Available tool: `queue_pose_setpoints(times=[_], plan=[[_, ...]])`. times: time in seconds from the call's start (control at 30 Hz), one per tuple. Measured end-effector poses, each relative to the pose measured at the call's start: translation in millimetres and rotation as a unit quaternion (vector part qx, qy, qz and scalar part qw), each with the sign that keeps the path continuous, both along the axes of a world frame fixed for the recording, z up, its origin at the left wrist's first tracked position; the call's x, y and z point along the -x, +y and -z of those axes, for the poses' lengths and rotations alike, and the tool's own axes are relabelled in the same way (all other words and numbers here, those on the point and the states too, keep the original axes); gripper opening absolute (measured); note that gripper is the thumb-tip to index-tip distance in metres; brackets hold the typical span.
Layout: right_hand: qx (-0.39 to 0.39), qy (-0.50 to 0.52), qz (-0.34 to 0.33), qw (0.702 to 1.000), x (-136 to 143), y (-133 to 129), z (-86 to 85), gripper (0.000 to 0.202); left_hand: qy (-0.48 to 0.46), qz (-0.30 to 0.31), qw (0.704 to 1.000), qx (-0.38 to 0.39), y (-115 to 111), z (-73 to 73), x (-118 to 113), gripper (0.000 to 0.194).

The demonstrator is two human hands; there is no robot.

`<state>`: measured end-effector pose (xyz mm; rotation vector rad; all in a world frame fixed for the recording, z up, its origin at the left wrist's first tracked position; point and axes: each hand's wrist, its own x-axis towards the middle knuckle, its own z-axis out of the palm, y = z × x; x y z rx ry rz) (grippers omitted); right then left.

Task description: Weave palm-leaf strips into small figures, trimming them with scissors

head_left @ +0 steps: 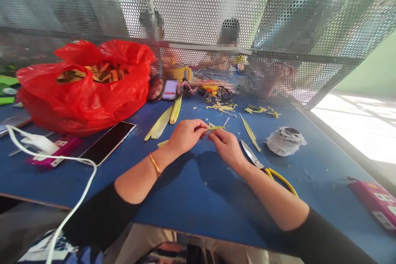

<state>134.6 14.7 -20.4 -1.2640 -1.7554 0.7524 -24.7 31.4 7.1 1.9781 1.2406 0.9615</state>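
My left hand [186, 135] and my right hand [227, 145] meet above the middle of the blue table. Both are closed, pinching a thin yellow-green strip of husk [218, 127] between their fingertips. Where the fingers come together, its lower part is hidden. Beside my right wrist lie scissors [254, 158] with yellow handles, partly under the forearm. A narrow green husk piece [250, 132] rests just past the blades. Wider pale husk leaves [160, 123] lie beyond my left hand. Behind the fingertips, thin husk shreds [221, 107] are scattered.
On the left stand a red plastic bag [89, 99] full of scraps, a dark phone [108, 142] and a white cable [89, 181]. To the right are a plastic-wrapped roll [285, 142] and a pink box [375, 202]. A perforated metal screen [198, 12] closes the back, with people behind it.
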Motion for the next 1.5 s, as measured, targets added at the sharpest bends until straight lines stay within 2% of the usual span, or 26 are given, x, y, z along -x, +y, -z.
queue_pose_setpoints(times=[0.07, 0.13, 0.23, 0.3, 0.37, 0.47, 0.57, 0.63, 0.7, 0.73, 0.8, 0.87, 0.93, 1.0, 1.07, 1.13, 1.2, 1.27, 1.33, 1.37, 1.43, 1.5], plan=[[-0.101, -0.097, 0.0, 0.99, -0.1, -4.1, -1.2, 0.024, 0.07, -0.031, 0.996, -0.037, -2.5, 0.9, -0.7, 0.016], [-0.167, -0.194, -0.013, 0.967, -2.0, -7.7, -3.8, 0.026, 0.142, -0.038, 0.987, -0.073, -5.5, 2.2, -2.1, 0.018], [-0.192, -0.299, -0.037, 0.934, -8.0, -8.6, -10.2, 0.024, 0.234, 0.002, 0.968, -0.093, -8.5, 2.7, -3.1, 0.021], [-0.168, -0.295, -0.053, 0.939, -13.3, -5.3, -15.0, 0.021, 0.255, 0.05, 0.963, -0.065, -8.1, 1.2, -1.8, 0.02], [-0.105, -0.223, -0.075, 0.966, -18.2, 0.7, -18.4, 0.019, 0.213, 0.113, 0.97, 0.013, -5.7, -1.2, 1.0, 0.017], [0.048, -0.059, -0.099, 0.992, -22.0, 9.9, -18.5, 0.021, 0.04, 0.171, 0.97, 0.17, -1.0, -4.3, 4.7, 0.013], [0.16, 0.076, -0.088, 0.98, -19.4, 13.9, -13.6, 0.026, -0.131, 0.125, 0.957, 0.226, 1.7, -4.3, 3.6, 0.009], [0.183, 0.122, -0.078, 0.973, -14.3, 12.5, -9.1, 0.028, -0.19, 0.077, 0.953, 0.222, 2.4, -1.9, 0.4, 0.009], [0.161, 0.097, -0.061, 0.98, -7.9, 8.3, -5.2, 0.025, -0.196, 0.025, 0.96, 0.198, 2.5, 1.5, -3.0, 0.009], [0.123, 0.057, -0.046, 0.99, -4.9, 5.3, -3.9, 0.024, -0.172, 0.003, 0.968, 0.18, 2.2, 3.0, -4.2, 0.009], [0.012, -0.049, -0.028, 0.998, -0.5, -1.5, -3.3, 0.024, -0.084, -0.032, 0.989, 0.119, 0.6, 4.9, -5.3, 0.011], [-0.093, -0.158, -0.034, 0.982, 0.0, -7.0, -5.8, 0.023, 0.025, -0.046, 0.998, 0.045, -2.1, 4.5, -4.8, 0.013], [-0.141, -0.237, -0.052, 0.96, -4.4, -8.4, -11.0, 0.022, 0.106, -0.024, 0.994, 0.004, -5.1, 2.3, -3.6, 0.016], [-0.133, -0.254, -0.067, 0.956, -12.4, -4.4, -16.8, 0.02, 0.124, 0.043, 0.99, 0.042, -7.2, -0.9, -2.3, 0.02], [-0.078, -0.2, -0.108, 0.971, -20.8, 3.1, -20.7, 0.021, 0.068, 0.119, 0.979, 0.149, -7.9, -3.9, -0.8, 0.021], [0.02, -0.105, -0.156, 0.982, -26.0, 10.2, -21.1, 0.022, -0.033, 0.156, 0.955, 0.25, -7.2, -5.9, 0.7, 0.017], [0.107, 0.002, -0.176, 0.979, -25.7, 13.6, -18.4, 0.024, -0.138, 0.145, 0.933, 0.298, -5.8, -6.1, 1.6, 0.011], [0.149, 0.084, -0.161, 0.972, -21.0, 12.5, -14.9, 0.026, -0.221, 0.111, 0.917, 0.311, -4.3, -4.6, 0.7, 0.007], [0.144, 0.1, -0.126, 0.976, -14.6, 8.3, -12.8, 0.026, -0.269, 0.065, 0.904, 0.326, -3.8, -2.4, -2.4, 0.011], [0.124, 0.075, -0.108, 0.983, -11.8, 5.6, -12.6, 0.026, -0.279, 0.039, 0.9, 0.332, -4.2, -1.5, -4.7, 0.014], [0.049, -0.009, -0.076, 0.996, -7.8, 0.2, -13.7, 0.025, -0.279, -0.017, 0.901, 0.332, -6.1, -0.3, -9.9, 0.017], [-0.043, -0.097, -0.065, 0.992, -6.0, -3.9, -15.3, 0.025, -0.275, -0.055, 0.906, 0.317, -8.8, 0.1, -14.5, 0.019]])
